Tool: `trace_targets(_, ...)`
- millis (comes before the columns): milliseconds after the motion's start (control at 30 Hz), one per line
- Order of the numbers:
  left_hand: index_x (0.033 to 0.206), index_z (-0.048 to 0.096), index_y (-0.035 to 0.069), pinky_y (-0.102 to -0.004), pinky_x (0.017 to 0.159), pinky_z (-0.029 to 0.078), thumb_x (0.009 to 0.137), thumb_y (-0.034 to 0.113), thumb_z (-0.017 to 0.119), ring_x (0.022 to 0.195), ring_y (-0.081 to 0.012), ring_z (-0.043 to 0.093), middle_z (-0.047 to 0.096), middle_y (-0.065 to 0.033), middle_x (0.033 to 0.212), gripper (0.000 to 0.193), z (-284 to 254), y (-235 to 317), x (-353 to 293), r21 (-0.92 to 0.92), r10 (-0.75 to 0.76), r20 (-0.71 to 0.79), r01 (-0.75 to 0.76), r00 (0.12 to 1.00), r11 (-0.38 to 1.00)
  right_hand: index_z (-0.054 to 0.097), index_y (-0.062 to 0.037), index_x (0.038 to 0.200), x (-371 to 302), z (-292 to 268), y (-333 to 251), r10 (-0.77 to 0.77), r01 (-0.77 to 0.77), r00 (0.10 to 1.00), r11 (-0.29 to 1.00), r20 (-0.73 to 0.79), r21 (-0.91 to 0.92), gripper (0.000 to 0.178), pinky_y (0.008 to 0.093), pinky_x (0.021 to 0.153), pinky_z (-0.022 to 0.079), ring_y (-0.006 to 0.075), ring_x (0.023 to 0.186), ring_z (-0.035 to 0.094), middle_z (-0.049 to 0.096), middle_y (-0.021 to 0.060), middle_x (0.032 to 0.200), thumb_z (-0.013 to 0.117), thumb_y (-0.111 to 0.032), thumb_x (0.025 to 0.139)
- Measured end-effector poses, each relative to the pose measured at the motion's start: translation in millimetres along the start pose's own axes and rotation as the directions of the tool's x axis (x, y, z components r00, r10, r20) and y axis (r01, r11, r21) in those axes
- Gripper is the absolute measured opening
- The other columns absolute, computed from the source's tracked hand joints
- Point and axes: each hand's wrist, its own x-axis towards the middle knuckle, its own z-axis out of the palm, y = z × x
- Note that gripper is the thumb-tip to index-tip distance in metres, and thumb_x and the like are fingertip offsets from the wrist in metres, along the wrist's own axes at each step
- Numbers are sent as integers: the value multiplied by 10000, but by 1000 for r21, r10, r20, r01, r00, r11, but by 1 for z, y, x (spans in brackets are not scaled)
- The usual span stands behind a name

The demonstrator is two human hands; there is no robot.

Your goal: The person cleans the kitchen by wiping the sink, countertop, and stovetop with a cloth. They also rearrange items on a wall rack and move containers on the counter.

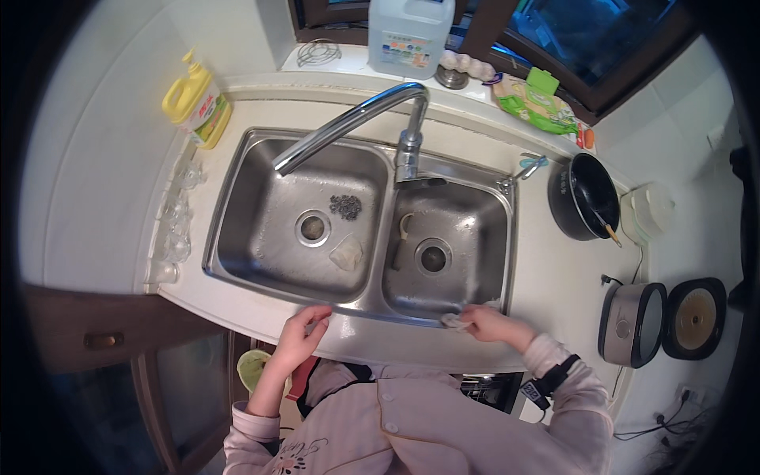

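Note:
My right hand (pixel 489 324) pinches a crumpled whitish cloth (pixel 454 321) against the front rim of the smaller right basin (pixel 491 229). Over the front edge of the counter, below the left basin (pixel 261 198), hovers my left hand (pixel 303 334). Its fingers are loosely bent, the thumb stands apart, and it holds nothing. In the left basin lie a grey steel-wool scrubber (pixel 345 207) and a pale, flat, cloth-like piece (pixel 347 253) beside the drain. A pale hooked object (pixel 404 227) rests at the left side of the right basin.
A chrome faucet (pixel 340 131) arches over the left basin. Yellow soap bottle (pixel 202 111) and clear glasses (pixel 178 226) stand left. A black pot (pixel 582 198) and an open-lidded appliance (pixel 629 324) sit right. Behind are a large jug (pixel 408 39) and a green wipes pack (pixel 534 103).

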Motion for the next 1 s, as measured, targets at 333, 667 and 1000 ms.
trace_targets(333,1107,648,-3,-299,817,518,900,60,629,921,-201,665,697,-123,1010,217,19,8,16,91,78,81,-85,994,992,635,-27,842,74,46,-38,-175,201,970,968,-169,150,100,465,800,460,382,959,574,591,179,954,574,-87,790)
trace_targets(667,1131,633,5,-282,835,505,927,76,622,947,-154,649,700,-76,1020,217,22,8,23,143,17,122,-35,992,989,672,-28,1036,-47,-54,2,224,-235,972,919,71,317,220,336,729,502,166,814,617,686,97,884,625,-137,850)
trace_targets(1000,1095,648,2,-305,833,522,903,56,624,927,-210,678,707,-124,1011,201,29,9,26,116,-57,61,50,997,992,542,-129,1344,-39,-111,58,335,-425,783,903,-524,-57,446,488,1044,378,340,1350,380,343,168,1507,601,-229,913)
